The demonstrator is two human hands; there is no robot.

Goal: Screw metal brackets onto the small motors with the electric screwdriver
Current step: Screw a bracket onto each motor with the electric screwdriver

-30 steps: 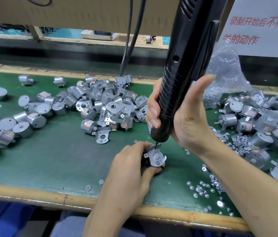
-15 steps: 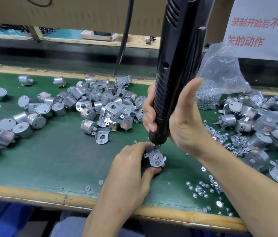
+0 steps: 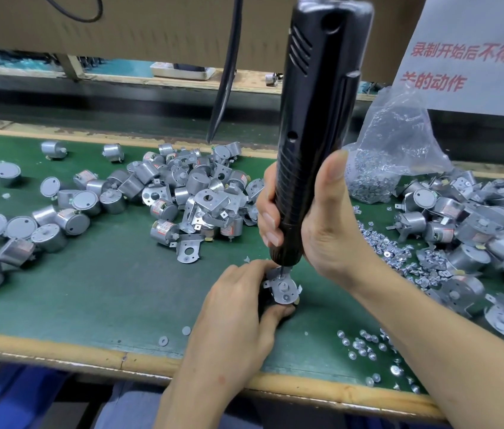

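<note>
The left hand [image 3: 235, 317] curls round a small motor, hidden under its fingers, the metal bracket [image 3: 283, 289] showing between thumb and fingertips; just beyond, the right hand [image 3: 319, 224] grips the electric screwdriver [image 3: 315, 119], bit on the bracket's far edge; a screw seems mid-drive; next comes steady downward pressure until it seats.

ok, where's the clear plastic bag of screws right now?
Head view, right of centre: the clear plastic bag of screws sits at the far edge of the green mat, behind the right hand gripping the black electric screwdriver, below the white sign.
</note>
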